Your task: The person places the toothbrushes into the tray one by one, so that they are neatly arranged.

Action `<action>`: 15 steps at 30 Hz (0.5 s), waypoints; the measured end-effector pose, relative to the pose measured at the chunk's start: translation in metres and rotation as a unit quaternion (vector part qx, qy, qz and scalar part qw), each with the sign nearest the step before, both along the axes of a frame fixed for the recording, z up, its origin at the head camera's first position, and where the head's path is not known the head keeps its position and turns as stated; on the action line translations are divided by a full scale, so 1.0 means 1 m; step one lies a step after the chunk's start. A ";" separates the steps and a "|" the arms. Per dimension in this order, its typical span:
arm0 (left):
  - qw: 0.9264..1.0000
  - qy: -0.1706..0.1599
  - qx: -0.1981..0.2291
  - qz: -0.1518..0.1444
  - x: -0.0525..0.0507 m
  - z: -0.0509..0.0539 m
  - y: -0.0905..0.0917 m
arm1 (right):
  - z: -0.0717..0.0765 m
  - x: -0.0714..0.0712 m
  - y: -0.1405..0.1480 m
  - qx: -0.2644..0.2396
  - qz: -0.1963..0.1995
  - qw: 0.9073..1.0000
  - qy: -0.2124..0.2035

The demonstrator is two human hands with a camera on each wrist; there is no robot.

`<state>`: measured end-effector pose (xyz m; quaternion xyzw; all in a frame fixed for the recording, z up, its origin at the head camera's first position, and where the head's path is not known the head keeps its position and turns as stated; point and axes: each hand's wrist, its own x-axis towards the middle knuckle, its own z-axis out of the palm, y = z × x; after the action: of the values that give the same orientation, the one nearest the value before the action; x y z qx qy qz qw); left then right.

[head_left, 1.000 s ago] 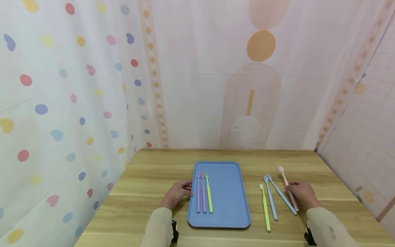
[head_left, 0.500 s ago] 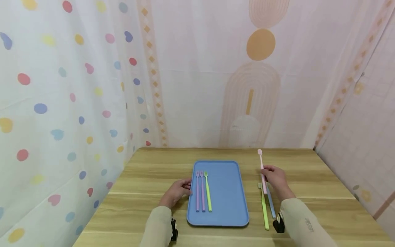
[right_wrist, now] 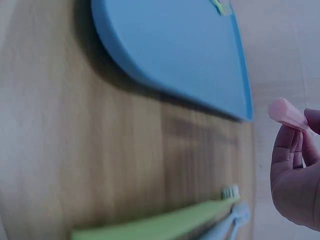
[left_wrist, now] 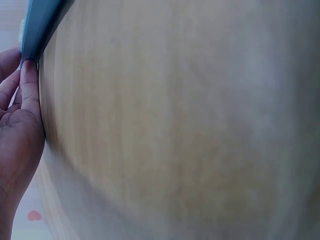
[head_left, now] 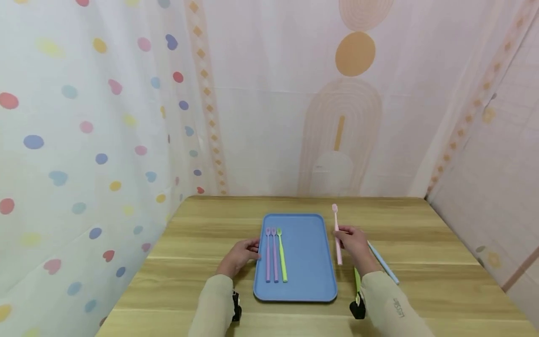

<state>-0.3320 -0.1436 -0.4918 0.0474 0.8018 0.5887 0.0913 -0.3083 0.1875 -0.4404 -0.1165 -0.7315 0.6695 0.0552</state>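
Note:
My right hand (head_left: 353,242) pinches a pink toothbrush (head_left: 338,243) between thumb and fingers, lifted above the table just off the tray's right edge. In the right wrist view the pink handle's end (right_wrist: 287,114) sticks out from the fingers. My left hand (head_left: 241,255) holds the left rim of the blue tray (head_left: 309,262); the left wrist view has fingers either side of that rim (left_wrist: 42,25). On the tray's left half lie two purple toothbrushes (head_left: 268,262) (head_left: 275,262) and a yellow-green one (head_left: 283,262), side by side, heads away from me.
Right of the tray, a green toothbrush (right_wrist: 165,222) and blue toothbrushes (head_left: 383,263) lie on the wooden table (head_left: 202,229), partly hidden by my right arm. A patterned curtain (head_left: 261,117) hangs behind the table and along the left.
My right hand has picked up the pink toothbrush from the table's right side and carried it left to the tray's edge. My left hand has stayed at the tray's rim.

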 end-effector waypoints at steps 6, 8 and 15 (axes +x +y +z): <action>1.000 -0.012 -0.003 0.008 0.003 0.004 -0.003 | -0.006 0.003 -0.024 -0.018 0.002 1.000 0.005; 1.000 -0.012 -0.002 0.008 0.004 0.005 -0.003 | -0.007 0.003 -0.032 -0.011 0.004 1.000 0.002; 1.000 -0.010 -0.002 0.003 0.005 0.007 -0.002 | -0.008 0.000 -0.051 0.018 0.010 1.000 -0.007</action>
<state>-0.3265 -0.1456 -0.4846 0.0393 0.8024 0.5875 0.0974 -0.3087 0.1361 -0.4481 -0.1128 -0.7449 0.6560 0.0457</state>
